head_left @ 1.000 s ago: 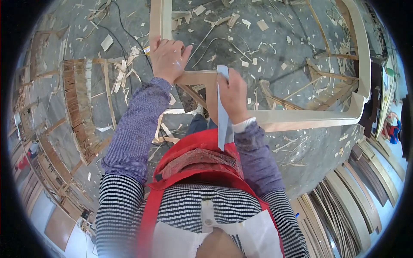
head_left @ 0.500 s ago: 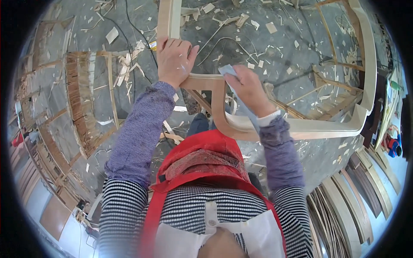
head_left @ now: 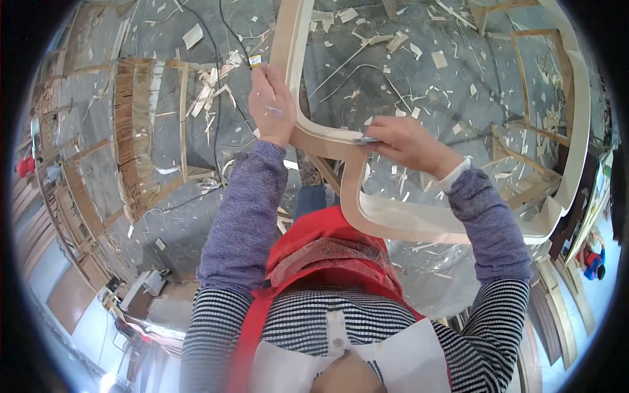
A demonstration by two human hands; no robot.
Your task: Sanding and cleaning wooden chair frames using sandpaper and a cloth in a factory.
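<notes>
A large curved wooden frame (head_left: 419, 221), pale with rounded inner corners, lies across the view in front of me. Against its left rail, just above the rounded corner, my left hand (head_left: 271, 108) grips the wood; its thumb does not show. My right hand (head_left: 409, 141) is closed in a pinch on a thin grey strip (head_left: 367, 140), seen nearly edge-on, whose material I cannot make out. The strip touches the frame's short crosspiece, close to where it meets the curved upright piece.
Wood scraps and offcuts (head_left: 439, 59) litter the grey floor. A dark cable (head_left: 217, 85) runs along it at left. Other wooden frames (head_left: 134, 131) stand at left, and boards (head_left: 553, 301) lie at lower right. Another person (head_left: 595, 259) is at the far right.
The frame appears shifted right and lower in view. My left hand has straightened along the rail. My right hand has turned sideways, bringing the strip from upright to flat at the crosspiece.
</notes>
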